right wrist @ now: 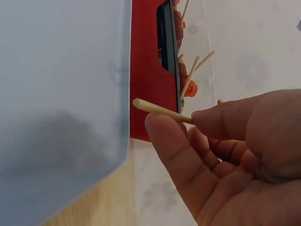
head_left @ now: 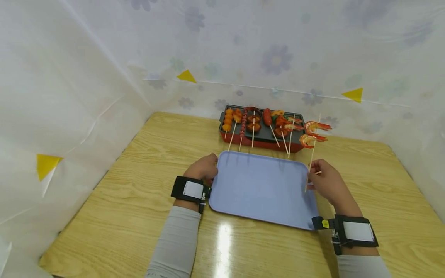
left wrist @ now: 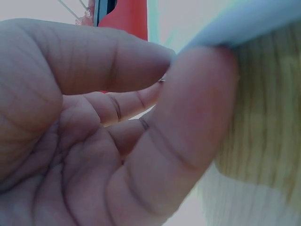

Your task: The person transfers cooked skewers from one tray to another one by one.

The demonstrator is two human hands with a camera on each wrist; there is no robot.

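A skewer of shrimp stands raised over the right side of a blue-grey tray. My right hand pinches its stick near the lower end between thumb and finger. In the right wrist view the stick's blunt end points toward the tray's rim. At the tray's left edge is my left hand. Its thumb and a finger pinch the rim in the left wrist view. No food shows on the tray.
Behind the tray sits a red and black grill bearing several skewers, among them a sausage, yellow balls and sliced pieces. Some sticks overhang its front toward the tray. A wooden table lies below, with a flowered curtain behind.
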